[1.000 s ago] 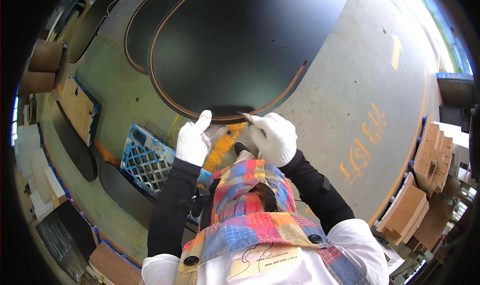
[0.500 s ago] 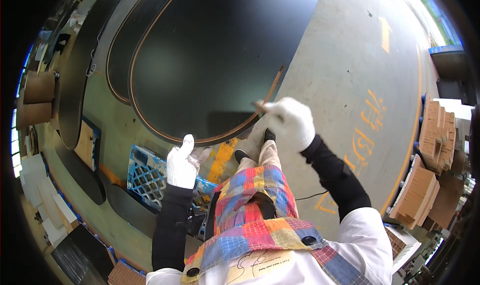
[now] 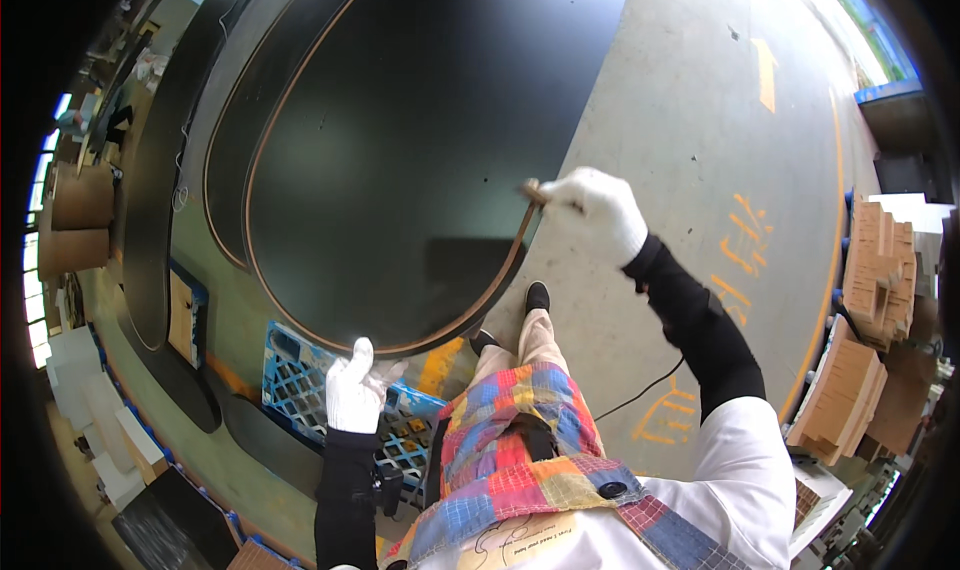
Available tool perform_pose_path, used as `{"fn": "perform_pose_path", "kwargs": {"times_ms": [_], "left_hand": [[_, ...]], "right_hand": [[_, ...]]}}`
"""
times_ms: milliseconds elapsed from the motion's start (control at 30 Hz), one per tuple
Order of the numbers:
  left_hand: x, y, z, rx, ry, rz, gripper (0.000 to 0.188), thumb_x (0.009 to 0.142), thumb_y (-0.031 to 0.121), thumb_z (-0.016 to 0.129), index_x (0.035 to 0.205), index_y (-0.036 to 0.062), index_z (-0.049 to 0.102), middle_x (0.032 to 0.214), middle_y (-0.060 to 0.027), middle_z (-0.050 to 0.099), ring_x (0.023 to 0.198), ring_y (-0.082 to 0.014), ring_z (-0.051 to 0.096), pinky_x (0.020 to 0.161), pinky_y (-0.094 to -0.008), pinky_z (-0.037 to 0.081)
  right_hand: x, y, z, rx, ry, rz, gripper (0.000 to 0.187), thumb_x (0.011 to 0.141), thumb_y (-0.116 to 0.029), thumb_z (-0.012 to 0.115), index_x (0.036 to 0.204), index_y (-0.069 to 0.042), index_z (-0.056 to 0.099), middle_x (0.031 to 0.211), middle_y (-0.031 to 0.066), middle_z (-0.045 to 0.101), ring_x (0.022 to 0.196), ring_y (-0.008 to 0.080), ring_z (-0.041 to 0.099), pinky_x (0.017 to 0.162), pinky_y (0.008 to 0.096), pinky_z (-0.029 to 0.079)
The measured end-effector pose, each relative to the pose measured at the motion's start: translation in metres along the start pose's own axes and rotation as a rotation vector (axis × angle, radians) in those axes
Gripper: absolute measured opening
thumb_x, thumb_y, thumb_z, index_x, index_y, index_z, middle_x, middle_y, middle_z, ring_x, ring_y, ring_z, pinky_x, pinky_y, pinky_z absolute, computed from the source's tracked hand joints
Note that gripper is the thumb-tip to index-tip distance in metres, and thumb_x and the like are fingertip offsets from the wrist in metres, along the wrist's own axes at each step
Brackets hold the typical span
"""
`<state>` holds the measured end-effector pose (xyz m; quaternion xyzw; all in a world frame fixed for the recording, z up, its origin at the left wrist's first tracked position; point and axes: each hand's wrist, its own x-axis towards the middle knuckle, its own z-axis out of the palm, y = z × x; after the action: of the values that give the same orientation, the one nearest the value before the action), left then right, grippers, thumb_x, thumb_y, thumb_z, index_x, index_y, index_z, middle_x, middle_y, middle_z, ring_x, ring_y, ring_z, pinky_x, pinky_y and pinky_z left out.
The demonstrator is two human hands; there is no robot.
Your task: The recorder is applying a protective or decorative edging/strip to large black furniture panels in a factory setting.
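Note:
A large black board with a rounded near end and a brown line along its rim lies in front of me. At its near edge, my left hand in a white glove has its thumb over the rim; its other fingers are blurred below the edge. My right hand, also gloved, is closed on a small brown block-like piece whose exact kind I cannot make out. That piece sits by the board's right edge, where the brown line ends.
Another black board lies beneath on the left. A blue lattice pallet stands by my left arm. Stacked brown boards line the right side. A dark cable runs across the grey floor, which has yellow markings.
The board's near end appears lower in view and now overlaps the pallet's top. My left hand stays at the rim. My right hand has moved up the right edge, to the brown line's end.

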<state>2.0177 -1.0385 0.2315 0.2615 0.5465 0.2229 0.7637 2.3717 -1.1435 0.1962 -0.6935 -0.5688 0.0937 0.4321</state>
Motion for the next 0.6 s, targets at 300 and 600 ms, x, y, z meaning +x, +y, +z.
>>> {"fn": "perform_pose_path", "kwargs": {"times_ms": [300, 600], "left_hand": [[0.005, -0.013, -0.024, 0.059, -0.063, 0.054, 0.030, 0.097, 0.014, 0.057, 0.120, -0.0045, 0.050, 0.112, -0.0201, 0.064, 0.093, -0.0275, 0.069, 0.081, -0.0464, 0.061], [0.013, -0.031, -0.089, -0.419, -0.449, -0.074, 0.044, 0.100, 0.035, 0.053, 0.127, 0.0007, 0.051, 0.120, -0.0139, 0.063, 0.103, -0.0266, 0.066, 0.091, -0.0407, 0.055]], "right_hand": [[0.034, 0.066, -0.037, 0.279, 0.236, 0.472, 0.017, 0.082, -0.007, 0.068, 0.097, -0.001, 0.071, 0.084, 0.0128, 0.069, 0.073, 0.0241, 0.068, 0.069, 0.0325, 0.053], [-0.012, -0.040, -0.002, 0.117, -0.267, -0.075, 0.029, 0.072, -0.006, 0.070, 0.101, -0.012, 0.071, 0.080, 0.0068, 0.065, 0.072, 0.0268, 0.065, 0.062, 0.0376, 0.054]]}}
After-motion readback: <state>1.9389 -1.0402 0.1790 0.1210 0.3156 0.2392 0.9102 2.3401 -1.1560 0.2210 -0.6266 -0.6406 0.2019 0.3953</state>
